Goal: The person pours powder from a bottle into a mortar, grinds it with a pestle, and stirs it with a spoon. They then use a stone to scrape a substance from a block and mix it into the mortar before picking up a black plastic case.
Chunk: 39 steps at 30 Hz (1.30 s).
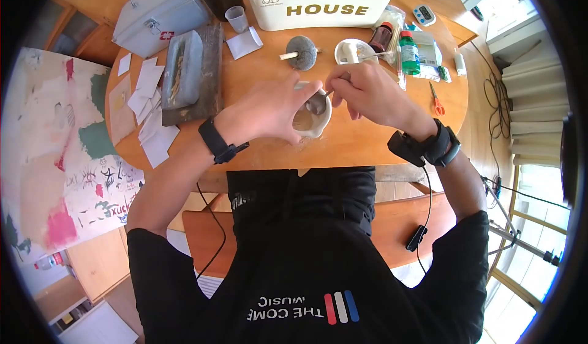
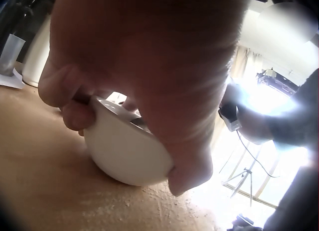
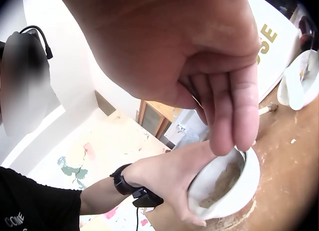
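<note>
A white bowl [image 1: 317, 125] with brownish powder inside stands on the round wooden table [image 1: 361, 142]. My left hand [image 1: 272, 110] grips the bowl's rim and side; in the left wrist view its fingers curl round the white bowl [image 2: 127, 154]. My right hand [image 1: 367, 90] pinches a metal spoon [image 1: 318, 103] whose scoop lies inside the bowl. In the right wrist view the bowl [image 3: 234, 188] shows beige powder beneath my curled right fingers [image 3: 234, 111]; the spoon is hidden there.
Behind the bowl lie a grey stone pestle [image 1: 301, 52], a small white dish [image 1: 353, 51], bottles [image 1: 409, 52], orange scissors [image 1: 437, 102] and a white box marked HOUSE [image 1: 321, 4]. At left are a grey tray on a board [image 1: 184, 68], paper slips [image 1: 150, 108] and a metal case [image 1: 156, 13].
</note>
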Each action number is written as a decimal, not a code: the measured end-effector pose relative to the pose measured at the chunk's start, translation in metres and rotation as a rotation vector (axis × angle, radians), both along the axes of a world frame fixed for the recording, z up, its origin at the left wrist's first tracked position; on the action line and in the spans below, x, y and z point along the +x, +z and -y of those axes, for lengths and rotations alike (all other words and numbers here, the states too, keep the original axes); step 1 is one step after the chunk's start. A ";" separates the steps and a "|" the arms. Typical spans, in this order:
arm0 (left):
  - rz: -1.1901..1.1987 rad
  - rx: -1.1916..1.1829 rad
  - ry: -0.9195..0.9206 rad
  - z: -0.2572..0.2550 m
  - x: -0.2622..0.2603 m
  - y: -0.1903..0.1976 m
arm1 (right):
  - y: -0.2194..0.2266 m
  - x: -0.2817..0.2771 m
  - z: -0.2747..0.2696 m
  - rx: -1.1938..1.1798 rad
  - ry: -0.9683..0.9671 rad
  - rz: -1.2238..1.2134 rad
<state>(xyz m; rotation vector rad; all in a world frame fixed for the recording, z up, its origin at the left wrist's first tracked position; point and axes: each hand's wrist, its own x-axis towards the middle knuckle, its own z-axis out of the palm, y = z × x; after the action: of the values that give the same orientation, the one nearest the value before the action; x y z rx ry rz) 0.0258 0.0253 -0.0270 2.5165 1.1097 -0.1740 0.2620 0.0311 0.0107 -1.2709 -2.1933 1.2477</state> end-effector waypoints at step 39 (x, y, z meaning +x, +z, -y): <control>0.172 -0.053 0.111 0.015 -0.019 -0.008 | -0.063 0.019 0.066 -0.406 -0.649 -0.904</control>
<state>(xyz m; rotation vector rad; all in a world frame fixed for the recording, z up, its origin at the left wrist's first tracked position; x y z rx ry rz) 0.0066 0.0106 -0.0353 2.3651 1.1550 0.0418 0.2807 -0.0351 -0.0518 -1.0795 -0.8432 1.5669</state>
